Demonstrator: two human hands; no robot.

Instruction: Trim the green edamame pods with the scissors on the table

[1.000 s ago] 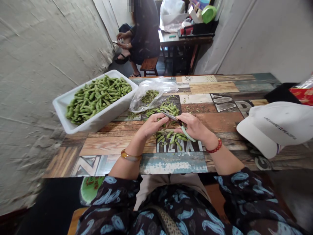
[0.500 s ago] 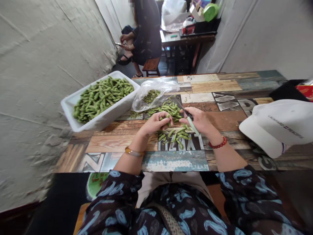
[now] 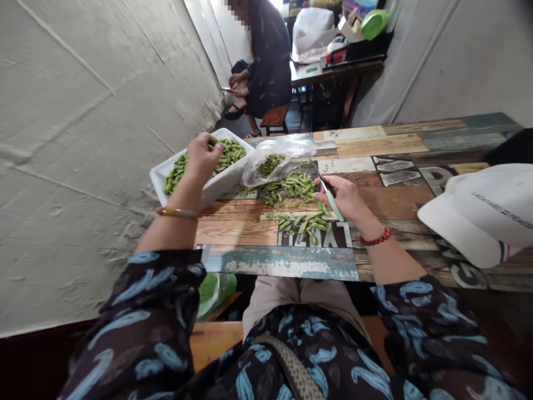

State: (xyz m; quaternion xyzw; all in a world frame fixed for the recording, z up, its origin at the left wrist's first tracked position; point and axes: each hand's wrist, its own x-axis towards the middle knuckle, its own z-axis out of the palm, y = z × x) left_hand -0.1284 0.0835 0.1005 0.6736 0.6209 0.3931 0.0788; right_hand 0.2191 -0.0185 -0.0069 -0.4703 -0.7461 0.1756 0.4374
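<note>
My left hand (image 3: 203, 158) is over the white plastic tub (image 3: 225, 180) on the left, its fingers closed with a bit of green edamame pod showing between them. Below it, the tub holds a heap of edamame pods (image 3: 231, 153). In my right hand (image 3: 343, 195) is a pair of scissors (image 3: 334, 206) with a pale green handle, the blades pointing away from me. Beside the blades lies a pile of pods (image 3: 298, 185) on the table. Closer to me are more loose pods (image 3: 310, 223).
A clear plastic bag (image 3: 255, 166) with small green trimmings lies between tub and pile. A white cap (image 3: 478, 211) is on the patterned table (image 3: 275, 266) at right. Beyond, a seated person (image 3: 270, 61) is near another table with bags and boxes.
My left hand has moved left and away from me, from in front of the pod pile to over the tub. The right hand still holds the scissors. The view has shifted somewhat.
</note>
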